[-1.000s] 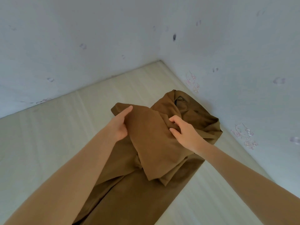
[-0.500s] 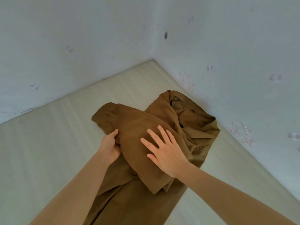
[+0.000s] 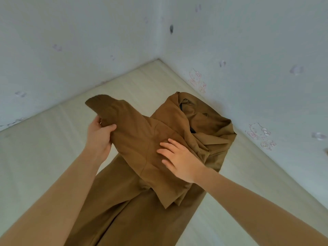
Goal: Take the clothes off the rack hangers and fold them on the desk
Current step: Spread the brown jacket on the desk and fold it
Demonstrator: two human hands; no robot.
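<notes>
A brown coat (image 3: 138,206) lies lengthwise on the pale wooden desk (image 3: 44,142), its collar bunched near the right wall. One sleeve (image 3: 134,135) is pulled out to the left across the coat's body. My left hand (image 3: 99,137) grips that sleeve near its cuff end, thumb over the cloth. Lying flat on the sleeve's lower part is my right hand (image 3: 179,160), fingers spread and pressing it onto the coat. No rack or hangers are in view.
The desk sits in a corner between two pale blue walls (image 3: 266,50) with faint cartoon stickers (image 3: 259,134). Bare desk surface stretches left of the coat and along the right edge by the wall.
My left hand has drawn the sleeve further out to the left. My right hand let go of the cloth and now rests flat and open on it.
</notes>
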